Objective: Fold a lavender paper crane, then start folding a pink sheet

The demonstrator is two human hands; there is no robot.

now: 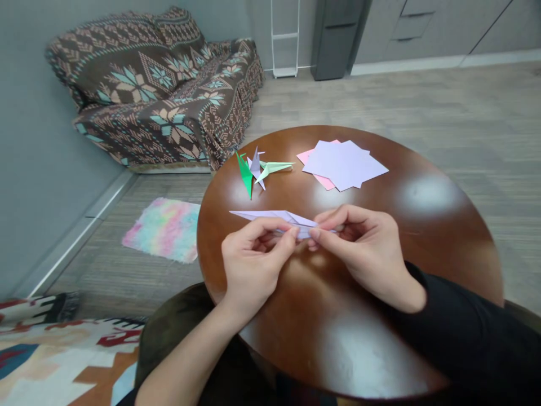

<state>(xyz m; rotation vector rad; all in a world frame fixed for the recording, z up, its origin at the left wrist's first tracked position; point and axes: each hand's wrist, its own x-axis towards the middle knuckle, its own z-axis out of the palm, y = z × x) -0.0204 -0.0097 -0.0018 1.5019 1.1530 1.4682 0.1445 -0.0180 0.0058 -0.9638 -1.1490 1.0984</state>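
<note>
A folded strip of lavender origami paper (270, 215) is held between my two hands above the table, its long pointed end reaching out to the left. My left hand (257, 254) pinches the paper's near edge between thumb and fingers. Close beside it, my right hand (363, 248) grips the right part of the same paper, thumb on top. The fingers hide the paper's right end in part. Beyond the hands stand several folded paper cranes: a green crane (244, 173), a purple crane (256, 166) and a pale green crane (273, 168).
A fanned stack of lavender and pink paper sheets (344, 163) lies at the back of the round brown table (439, 237). Behind are a sofa (169, 101) with a patterned cover and a grey cabinet (336, 39). A pastel fluffy mat (164, 228) is on the floor.
</note>
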